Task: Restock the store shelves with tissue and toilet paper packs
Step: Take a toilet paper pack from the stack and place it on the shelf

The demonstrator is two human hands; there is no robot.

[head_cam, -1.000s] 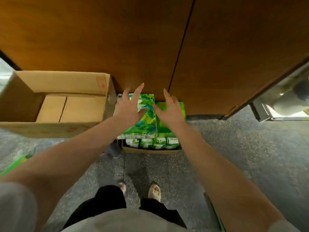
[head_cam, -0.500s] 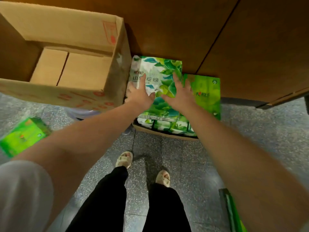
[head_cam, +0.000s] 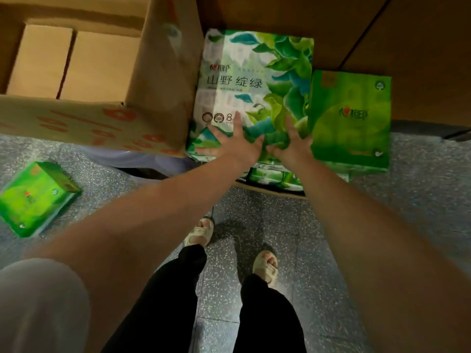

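Two hands on one large leaf-print tissue pack [head_cam: 254,80], lying face up on the floor stock at the foot of a brown wooden panel [head_cam: 420,47]. Left hand [head_cam: 235,143]: fingers spread wide and straight, palm flat on the pack's near end, holding nothing. Right hand [head_cam: 293,146]: fingers likewise splayed and straight, pressed on the same near end, just beside the left hand, thumbs nearly meeting.

Pack sits between an open cardboard box [head_cam: 142,110] on its left, touching or almost touching the box wall, and a smaller plain green tissue pack [head_cam: 351,118] on its right, whose edge overlaps the large pack's right side. Under both packs, more green-wrapped packs [head_cam: 270,174] show at the near edge, set in a low cardboard tray [head_cam: 267,191]; their number cannot be told.

Cardboard box: flaps folded down inside, red print on the near wall.

One further small green pack [head_cam: 35,197] lies tilted on the speckled grey floor [head_cam: 407,200], well apart to the left, near the box.

Also in view: bare forearms, pale short sleeve at lower left, black trousers, light open-toed sandals [head_cam: 265,263] on the floor near the tray
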